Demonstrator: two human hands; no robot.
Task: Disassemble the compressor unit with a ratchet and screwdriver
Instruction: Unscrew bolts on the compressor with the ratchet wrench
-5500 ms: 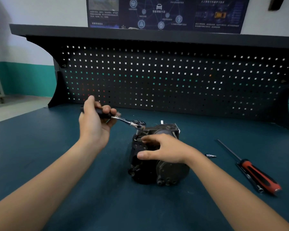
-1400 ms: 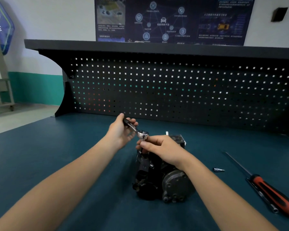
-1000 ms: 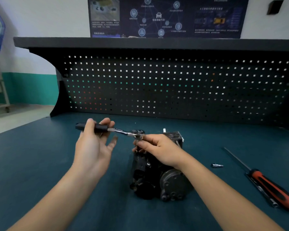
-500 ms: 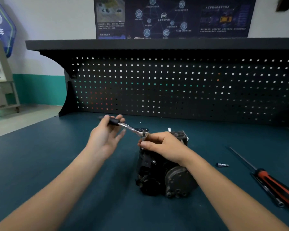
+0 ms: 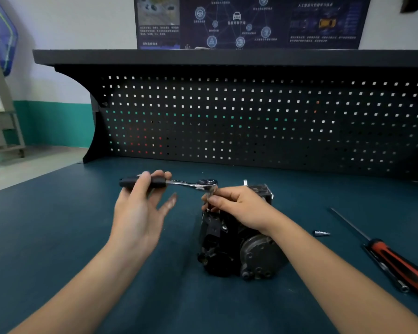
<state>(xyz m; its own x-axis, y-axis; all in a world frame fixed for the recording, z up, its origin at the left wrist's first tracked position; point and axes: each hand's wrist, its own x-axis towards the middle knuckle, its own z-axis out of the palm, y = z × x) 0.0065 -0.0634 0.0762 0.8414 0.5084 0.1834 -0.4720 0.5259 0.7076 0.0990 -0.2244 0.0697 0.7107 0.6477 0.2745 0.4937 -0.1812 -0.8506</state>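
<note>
Black pegboard (image 5: pixel 251 121), poster (image 5: pixel 249 20) above

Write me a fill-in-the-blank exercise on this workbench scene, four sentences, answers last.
1. The left hand holds the ratchet by its ____ handle.
2. The right hand pinches the socket under the ratchet's ____.
3. The screwdriver lies on the table to the ____ of the compressor.
4. The small bit lies between the compressor and the ____.
Answers: black; head; right; screwdriver.
</note>
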